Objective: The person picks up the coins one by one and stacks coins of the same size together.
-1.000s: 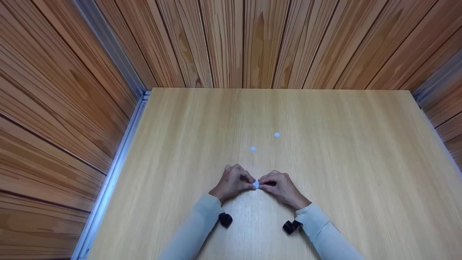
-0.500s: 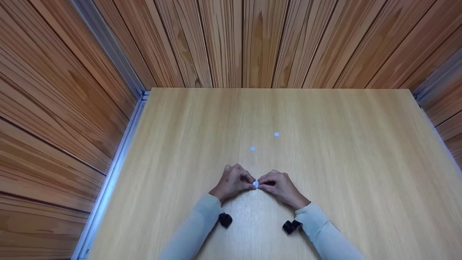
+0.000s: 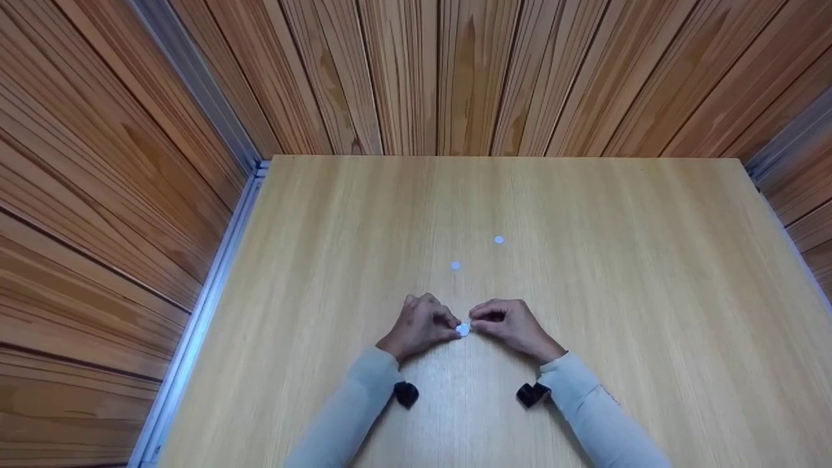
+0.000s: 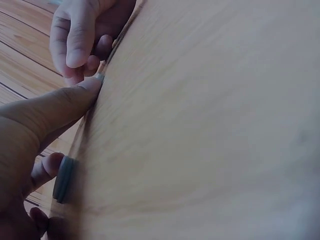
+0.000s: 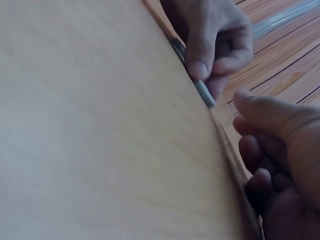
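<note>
Right fingers (image 5: 265,111) blocked leftward by white disc (image 3: 463,330), room rightward over tabletop (image 3: 656,292)

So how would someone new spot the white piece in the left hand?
On the table, follow the left sleeve up to the left hand. The white piece is pinched at its fingertips, towards the right hand. Unlike the two pieces farther out, it is held.

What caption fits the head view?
Left-hand grip pinching a white disc, right-hand grip just clear, two more discs farther across the table.
</note>
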### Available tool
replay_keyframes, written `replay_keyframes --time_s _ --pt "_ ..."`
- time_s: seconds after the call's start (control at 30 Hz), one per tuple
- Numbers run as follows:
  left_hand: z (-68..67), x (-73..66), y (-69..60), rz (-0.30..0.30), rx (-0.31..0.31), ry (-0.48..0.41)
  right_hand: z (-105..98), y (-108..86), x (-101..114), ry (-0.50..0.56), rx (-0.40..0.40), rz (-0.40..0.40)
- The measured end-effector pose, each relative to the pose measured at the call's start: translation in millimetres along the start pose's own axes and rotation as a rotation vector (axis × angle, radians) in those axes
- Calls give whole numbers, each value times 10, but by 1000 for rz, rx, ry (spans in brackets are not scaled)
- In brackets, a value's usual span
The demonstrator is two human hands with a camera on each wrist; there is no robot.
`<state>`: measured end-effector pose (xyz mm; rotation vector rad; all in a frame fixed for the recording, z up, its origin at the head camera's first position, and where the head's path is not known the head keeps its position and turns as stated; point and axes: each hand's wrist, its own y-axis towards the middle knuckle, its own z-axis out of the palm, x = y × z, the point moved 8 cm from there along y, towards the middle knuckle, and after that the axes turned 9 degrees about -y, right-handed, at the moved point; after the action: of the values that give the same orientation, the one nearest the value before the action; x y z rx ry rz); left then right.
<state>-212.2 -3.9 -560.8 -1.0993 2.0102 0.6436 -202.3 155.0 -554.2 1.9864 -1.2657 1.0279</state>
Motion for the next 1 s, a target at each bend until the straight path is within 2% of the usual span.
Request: replay_keyframes --time_s 0.13,0.27,0.37,0.43,0.77,1.0 --pt "2 14 -1 -1 4 10 -97 47 90 25 1 16" --pt "11 33 -8 -15 11 -1 -133 160 -47 25 -12 56" --pt "12 41 -12 -20 10 -13 -134 277 -204 15 -25 66" --pt "13 39 -13 -14 8 -17 -148 351 -229 5 -28 64" --pt "20 20 -11 -2 5 -29 -176 670 -211 -91 -72 54" --pt "0 -4 0 38 -1 -17 -172 834 -201 -104 -84 48"
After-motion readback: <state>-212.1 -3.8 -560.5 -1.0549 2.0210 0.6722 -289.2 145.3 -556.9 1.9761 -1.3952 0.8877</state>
